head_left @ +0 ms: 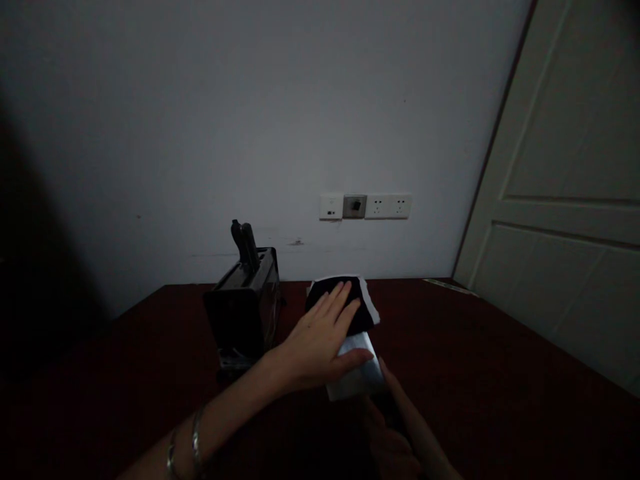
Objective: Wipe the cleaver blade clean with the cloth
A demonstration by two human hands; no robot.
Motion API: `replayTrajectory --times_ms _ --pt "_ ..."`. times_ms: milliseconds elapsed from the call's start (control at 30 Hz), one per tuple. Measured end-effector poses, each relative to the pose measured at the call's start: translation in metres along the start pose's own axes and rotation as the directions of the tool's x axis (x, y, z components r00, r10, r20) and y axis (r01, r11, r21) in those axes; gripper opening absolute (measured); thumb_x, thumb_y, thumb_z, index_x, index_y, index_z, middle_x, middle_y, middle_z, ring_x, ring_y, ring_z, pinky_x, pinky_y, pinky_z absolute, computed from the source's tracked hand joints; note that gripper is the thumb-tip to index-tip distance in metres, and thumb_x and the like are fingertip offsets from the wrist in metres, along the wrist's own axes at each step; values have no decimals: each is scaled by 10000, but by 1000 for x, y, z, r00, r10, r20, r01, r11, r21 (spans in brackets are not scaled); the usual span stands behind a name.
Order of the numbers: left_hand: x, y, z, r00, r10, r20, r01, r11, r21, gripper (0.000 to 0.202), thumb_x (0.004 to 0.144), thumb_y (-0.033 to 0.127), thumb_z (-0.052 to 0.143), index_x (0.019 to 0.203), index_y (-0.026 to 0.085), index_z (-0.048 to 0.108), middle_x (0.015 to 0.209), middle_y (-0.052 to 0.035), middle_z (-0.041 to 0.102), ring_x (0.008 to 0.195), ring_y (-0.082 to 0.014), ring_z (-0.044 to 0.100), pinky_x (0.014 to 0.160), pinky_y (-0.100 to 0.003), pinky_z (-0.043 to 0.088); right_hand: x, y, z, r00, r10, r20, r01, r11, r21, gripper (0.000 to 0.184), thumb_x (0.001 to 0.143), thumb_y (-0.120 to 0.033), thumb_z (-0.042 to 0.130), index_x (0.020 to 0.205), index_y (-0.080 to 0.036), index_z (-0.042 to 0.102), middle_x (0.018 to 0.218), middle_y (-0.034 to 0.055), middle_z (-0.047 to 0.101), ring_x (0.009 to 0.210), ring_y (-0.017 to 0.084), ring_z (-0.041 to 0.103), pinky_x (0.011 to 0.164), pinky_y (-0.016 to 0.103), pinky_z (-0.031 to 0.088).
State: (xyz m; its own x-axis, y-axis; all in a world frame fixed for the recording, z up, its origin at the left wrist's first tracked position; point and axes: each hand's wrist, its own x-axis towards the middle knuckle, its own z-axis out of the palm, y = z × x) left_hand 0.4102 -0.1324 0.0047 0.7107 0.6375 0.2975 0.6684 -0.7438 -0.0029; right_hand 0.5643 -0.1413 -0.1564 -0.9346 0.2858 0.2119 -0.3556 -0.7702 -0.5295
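On my feed the left hand [320, 343] lies flat, fingers straight and close together, on the cleaver [361, 381] atop the black pad [363, 313] at 12 o'clock. The right hand [396, 441] at 5 o'clock curls round its handle (dim there).

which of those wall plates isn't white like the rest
The wall plate second from the left: it is grey with a dark middle, while the other three in the row are white.
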Motion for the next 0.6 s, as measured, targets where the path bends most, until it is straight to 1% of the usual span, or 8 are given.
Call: replayTrajectory --times_ms 33,100,167,233,300,400,500,600 --pt "-1 4 0 1000 9 13 -9 1000 -8 736 850 598 247 1367 76 223 1466 -158 23 1346 -249 -21 1098 -412 111 -3 -1 -5 1000 -1 -19 0 1000 -18 627 659 -784 351 528 -179 448 270 -77 342 199 67 318 261 191 321" --pt "-3 14 1 998 40 39 -39 999 -28 740 849 600 243 1364 69 230 1464 -164 36 1345 -255 -18 1098 -411 111 -10 -5 -8 996 -7 -91 2 999 -52 617 681 -765 358 557 -172 468 281 -88 326 211 52 292 284 186 313" --pt "-5 21 1 995 77 67 -73 996 -47 736 851 598 235 1365 71 230 1463 -165 44 1345 -253 -15 1097 -410 117 -16 -10 -3 988 -16 -156 -3 993 -117 571 713 -717 399 587 -167 486 301 -100 308 240 39 271 320 180 309" --pt "-6 23 2 990 103 97 -98 994 -57 726 862 585 214 1377 72 198 1462 -167 37 1345 -243 -19 1095 -408 122 -18 -14 6 984 -12 -180 -21 984 -178 544 717 -694 430 590 -168 486 316 -103 297 254 41 261 341 185 303" --pt "-5 20 3 988 96 120 -91 995 -51 724 872 572 186 1391 70 146 1461 -166 13 1344 -238 -34 1093 -407 123 -16 -17 16 983 -10 -182 -25 982 -190 562 694 -723 417 578 -176 465 325 -100 297 251 49 257 339 192 297" --pt "-1 4 3 994 9 108 -7 1000 -20 725 878 565 153 1401 68 86 1459 -161 -39 1340 -237 -63 1093 -409 108 -8 -14 31 986 -26 -165 3 990 -139 571 678 -751 387 575 -190 415 336 -97 324 241 55 259 314 189 284" --pt "1 -12 3 995 -78 60 78 997 5 703 886 550 138 1404 79 72 1461 -147 -61 1339 -224 -78 1094 -407 98 -1 -9 43 985 -86 -147 76 995 -72 511 745 -681 386 598 -191 400 364 -97 370 237 45 255 294 171 275" --pt "1 -15 4 995 -92 50 92 996 7 718 882 556 153 1401 68 72 1460 -154 -60 1338 -228 -83 1093 -407 99 0 -6 44 985 -129 -118 130 992 -4 493 772 -652 380 611 -187 412 378 -94 394 241 38 264 289 162 278"
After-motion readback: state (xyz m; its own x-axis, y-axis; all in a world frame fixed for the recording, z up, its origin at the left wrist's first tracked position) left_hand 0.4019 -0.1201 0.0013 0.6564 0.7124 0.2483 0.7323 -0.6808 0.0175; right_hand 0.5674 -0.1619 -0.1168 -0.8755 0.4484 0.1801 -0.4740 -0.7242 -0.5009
